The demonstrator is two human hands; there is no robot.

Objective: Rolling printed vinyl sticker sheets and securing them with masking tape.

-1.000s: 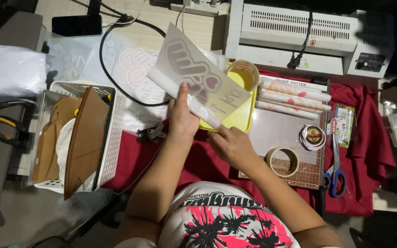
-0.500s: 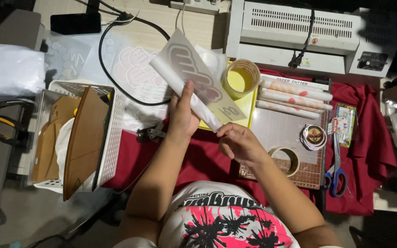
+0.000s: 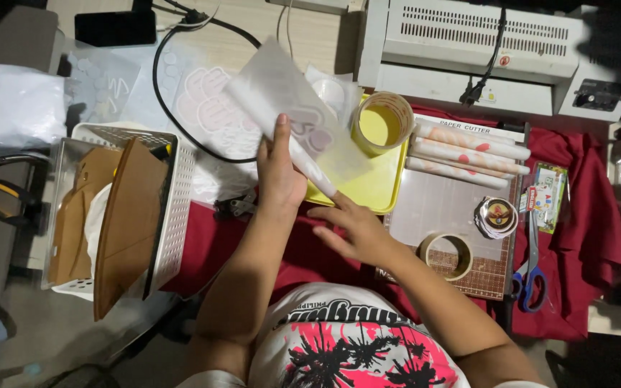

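Note:
My left hand (image 3: 278,176) grips a translucent printed film sheet (image 3: 285,100) and holds it up, tilted toward the upper left, above a yellow tray (image 3: 379,183). Its lower part is curled into a white roll near my thumb. Just below the sheet's lower end, my right hand (image 3: 350,230) hovers with fingers spread and nothing in it, over the red cloth (image 3: 210,248). A wide tape roll (image 3: 384,122) stands on the tray's far end.
A white basket (image 3: 174,208) holding brown cardboard pieces sits left. A paper cutter board (image 3: 440,208) with rolled sheets (image 3: 468,147), a tape ring (image 3: 445,255) and a sticker stack (image 3: 497,215) lies right. Blue scissors (image 3: 530,269) and a laminator (image 3: 483,50) are further right and back.
The sheet swung up and to the left in my left hand. My right hand let go of its lower edge and dropped away, fingers now spread.

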